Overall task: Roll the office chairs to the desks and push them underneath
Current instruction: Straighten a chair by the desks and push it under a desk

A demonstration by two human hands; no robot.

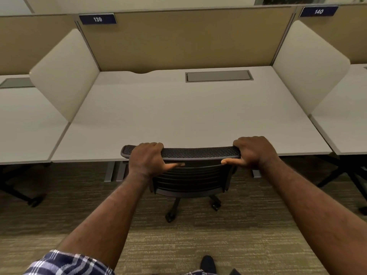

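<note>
A black office chair (190,181) with a mesh top edge and slatted back stands against the front edge of the white desk (178,116) marked 139. Its seat is hidden under the desktop; two castors show on the carpet behind it. My left hand (148,160) grips the left end of the backrest top, fingers over the rim and thumb along the back. My right hand (252,152) grips the right end the same way.
Cream side screens (65,74) and a tan back panel (188,38) enclose the desk. A grey cable hatch (219,76) sits in the desktop. Neighbouring desks lie left and right, with chair bases (345,173) beneath them. My shoe (207,263) rests on the carpet.
</note>
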